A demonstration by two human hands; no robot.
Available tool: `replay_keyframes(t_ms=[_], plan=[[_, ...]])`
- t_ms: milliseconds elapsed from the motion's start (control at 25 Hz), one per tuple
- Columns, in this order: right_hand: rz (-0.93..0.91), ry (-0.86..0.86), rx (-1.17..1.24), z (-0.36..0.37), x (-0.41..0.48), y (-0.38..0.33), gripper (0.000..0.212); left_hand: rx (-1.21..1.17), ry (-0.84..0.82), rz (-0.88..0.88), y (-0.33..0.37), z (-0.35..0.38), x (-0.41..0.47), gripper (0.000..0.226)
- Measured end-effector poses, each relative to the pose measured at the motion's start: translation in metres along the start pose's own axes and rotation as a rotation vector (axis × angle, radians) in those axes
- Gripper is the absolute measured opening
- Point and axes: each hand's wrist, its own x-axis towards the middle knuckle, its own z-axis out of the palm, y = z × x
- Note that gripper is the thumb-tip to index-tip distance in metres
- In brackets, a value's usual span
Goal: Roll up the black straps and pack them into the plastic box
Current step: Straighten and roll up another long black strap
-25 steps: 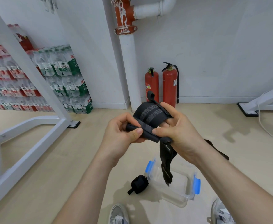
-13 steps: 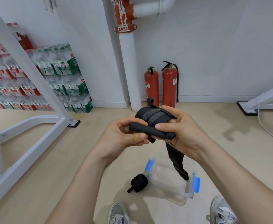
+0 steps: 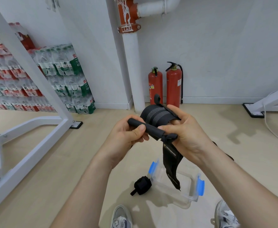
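Observation:
Both hands hold one black strap (image 3: 158, 115) at chest height. My left hand (image 3: 126, 137) pinches the left end of its tightly rolled part between thumb and fingers. My right hand (image 3: 187, 135) grips the right end, with the wide ribbed section arching over its fingers. A loose tail of the strap hangs down over the clear plastic box (image 3: 190, 195) with blue clips, which stands open on the floor. A finished black roll (image 3: 142, 185) lies on the floor against the box's left side.
Two red fire extinguishers (image 3: 165, 84) stand by a white pipe at the wall. Stacked packs of water bottles (image 3: 66, 79) fill the left. A white metal frame (image 3: 28, 129) crosses the left floor, and another frame foot (image 3: 256, 111) sits at right. My shoes (image 3: 121, 218) are at the bottom.
The rolled part has grown tighter and rounder between my hands. The hanging tail has swung from left to right over the box. The view has shifted slightly.

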Motion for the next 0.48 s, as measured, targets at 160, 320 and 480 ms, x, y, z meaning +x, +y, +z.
replay_keyframes(t_ms=[160,320,480], plan=[[-0.003,0.021,0.058,0.004,-0.002,-0.001,0.078,-0.032,0.018,0.001,0.001,0.005,0.002,0.011],[-0.010,0.012,0.142,0.007,-0.006,-0.003,0.086,0.009,0.029,0.024,-0.002,0.007,0.004,0.013],[-0.035,0.065,0.091,0.011,-0.005,0.003,0.095,0.042,0.103,0.078,-0.003,0.015,0.003,0.015]])
